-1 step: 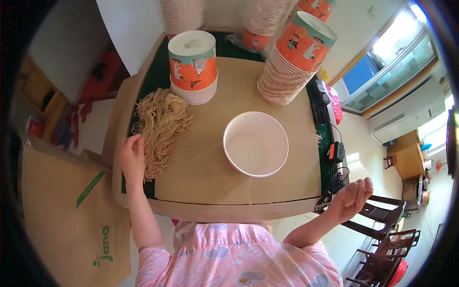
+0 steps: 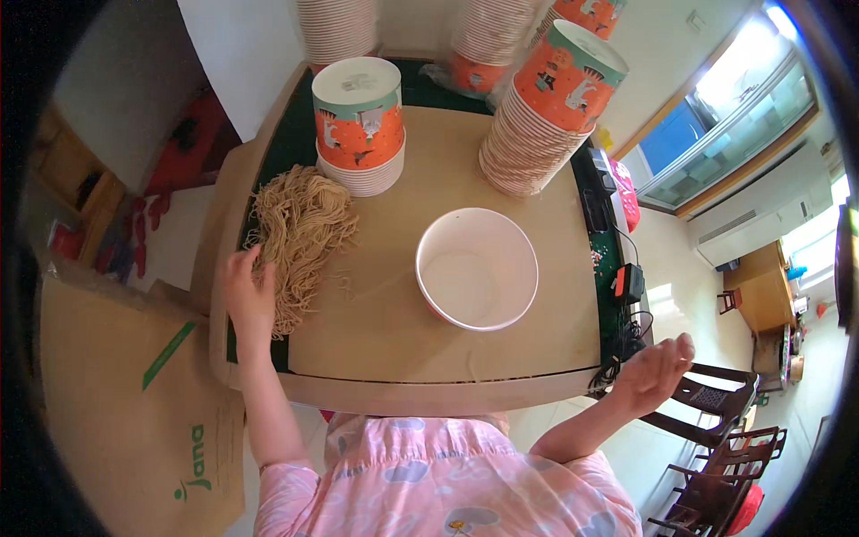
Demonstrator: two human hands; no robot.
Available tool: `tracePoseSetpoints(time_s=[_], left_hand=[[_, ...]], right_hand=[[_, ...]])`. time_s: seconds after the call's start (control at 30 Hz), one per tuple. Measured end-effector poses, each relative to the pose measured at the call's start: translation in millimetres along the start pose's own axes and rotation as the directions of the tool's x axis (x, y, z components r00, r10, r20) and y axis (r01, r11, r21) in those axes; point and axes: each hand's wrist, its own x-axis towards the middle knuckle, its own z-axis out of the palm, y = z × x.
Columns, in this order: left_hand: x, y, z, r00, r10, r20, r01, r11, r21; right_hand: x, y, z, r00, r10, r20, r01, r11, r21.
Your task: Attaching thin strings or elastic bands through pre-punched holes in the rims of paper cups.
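Along the left side of a flat tan board, a loose, tangled heap of thin beige strings lies across the board's edge and partly over the dark green tabletop. The person's left hand is at the heap's outer left edge, its thumb and fingers parted; whether a strand lies between them I cannot tell. Right of the heap, near the middle of the board, stands a round white-lined paper tub, upright with its mouth open toward the camera, and no string shows inside it.

The right hand is raised beyond the table's front right corner, well apart from the tub, with its fingers curled inward; whether they pinch anything I cannot tell. Beside it are black cables at the table edge and a dark wooden chair behind.

Just behind the heap stands a short upside-down stack of orange-and-green printed paper tubs. A taller, leaning stack of similar tubs stands at the back right, with more nested tubs near the wall. At the person's left is a large brown cardboard box.
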Motion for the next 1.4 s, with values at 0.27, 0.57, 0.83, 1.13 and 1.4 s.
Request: tracePoseSetpoints(time_s=[0.27, 0.57, 0.83, 1.13, 1.4], left_hand=[[-62, 125, -20, 0.769, 0.421, 0.482, 0.307, 0.418, -0.855], [-107, 136, -2, 0.63, 0.481, 0.61, 0.715, -0.054, -0.697], [-95, 150, -16, 0.87, 0.359, 0.338, 0.126, 0.501, -0.856], [-95, 150, -13, 0.855, 0.451, 0.255, -0.06, 0.575, -0.816], [-98, 150, -13, 0.764, 0.385, 0.517, 0.315, 0.476, -0.821]], right_hand=[[-66, 103, 9, 0.695, 0.697, -0.177, -0.716, 0.647, -0.262], [-87, 122, -5, 0.649, 0.74, -0.173, -0.749, 0.584, -0.313], [-96, 127, -9, 0.749, 0.614, -0.247, -0.56, 0.39, -0.731], [-92, 126, -5, 0.814, 0.543, -0.206, -0.405, 0.275, -0.872], [-92, 124, -9, 0.784, 0.567, -0.255, -0.471, 0.276, -0.838]])
